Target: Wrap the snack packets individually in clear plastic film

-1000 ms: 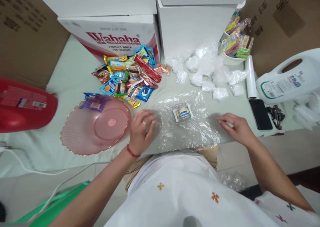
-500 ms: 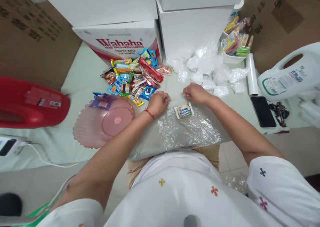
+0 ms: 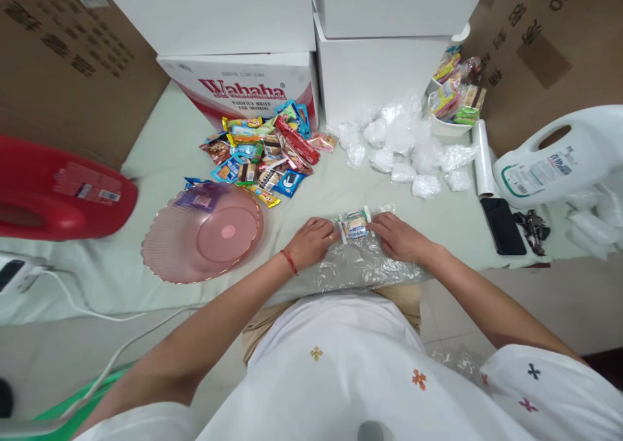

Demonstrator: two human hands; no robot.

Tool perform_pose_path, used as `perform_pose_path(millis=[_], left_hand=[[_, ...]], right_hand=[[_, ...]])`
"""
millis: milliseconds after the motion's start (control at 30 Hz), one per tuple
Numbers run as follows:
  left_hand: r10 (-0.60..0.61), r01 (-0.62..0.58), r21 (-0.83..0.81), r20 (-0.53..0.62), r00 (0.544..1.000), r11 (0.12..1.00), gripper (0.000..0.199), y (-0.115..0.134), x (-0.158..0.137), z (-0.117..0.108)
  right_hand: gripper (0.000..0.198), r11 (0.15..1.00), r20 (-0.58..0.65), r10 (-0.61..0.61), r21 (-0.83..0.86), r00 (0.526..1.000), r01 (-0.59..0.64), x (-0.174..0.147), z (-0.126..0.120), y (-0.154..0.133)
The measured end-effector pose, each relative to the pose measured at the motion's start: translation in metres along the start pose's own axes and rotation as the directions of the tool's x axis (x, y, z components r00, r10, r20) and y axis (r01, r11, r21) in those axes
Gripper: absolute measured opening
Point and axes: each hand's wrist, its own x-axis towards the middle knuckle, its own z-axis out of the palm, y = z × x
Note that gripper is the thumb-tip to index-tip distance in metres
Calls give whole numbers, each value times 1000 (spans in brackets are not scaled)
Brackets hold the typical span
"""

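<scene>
A small snack packet [image 3: 355,226], white with blue and green print, lies near the front edge of the table on a sheet of clear plastic wrap [image 3: 363,266]. My left hand [image 3: 314,242] is at the packet's left end, its fingers bent and close together. At the right end, my right hand [image 3: 400,236] has its fingertips on the packet, the index finger reaching over the edge. Whether a layer of film covers the packet's top is hard to see. My thumbs are mostly hidden.
Left of my hands stands a pink ribbed bowl [image 3: 204,233], with a pile of wrapped snacks [image 3: 265,152] behind it. Several film-wrapped bundles [image 3: 406,143] lie at the back right. A phone [image 3: 503,226], keys [image 3: 533,230], a film roll [image 3: 483,159] and white jug [image 3: 559,155] are farther right.
Both hands have come from the film's far edge towards me, now at the packet's two ends. The film's far part has been drawn nearer, and the packet shows different print.
</scene>
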Motion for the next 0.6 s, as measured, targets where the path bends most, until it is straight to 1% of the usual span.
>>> perform_pose_path(millis=[67,133,200,233,267,333,400,433,500,600], left_hand=[[-38,37,-67,-24,999,997,27,0,-13,-3],[-110,97,-126,-102,989,987,27,3,-19,-10],[-189,163,-142,-190,963,976,30,12,-16,-19],[-204,179,-132,-212,956,975,32,17,-11,-22],[-197,176,-114,-210,958,978,34,22,-4,-24],[-135,125,-79,-140,981,989,36,31,12,-21],[-96,92,-71,-52,994,993,36,36,27,-13],[-100,98,-74,-25,995,992,36,37,32,-7],[-130,128,-88,-16,991,988,38,37,38,4],[-144,134,-138,-66,987,981,38,35,39,12]], right_hand=[[59,998,-41,-4,67,999,6,-7,5,-1],[56,995,-57,7,95,998,-2,-10,8,-2],[52,995,-66,24,102,998,-17,-8,10,-2],[52,995,-70,31,101,997,-24,-7,11,-2],[51,995,-71,38,100,997,-30,-5,11,-1],[50,994,-72,47,103,996,-39,-2,8,-1],[48,993,-81,57,106,995,-48,-3,3,-5],[47,993,-89,70,105,994,-61,-6,0,-8],[46,990,-108,113,98,988,-103,-18,-5,-19],[55,985,-91,157,86,983,-149,-47,-1,-42]])
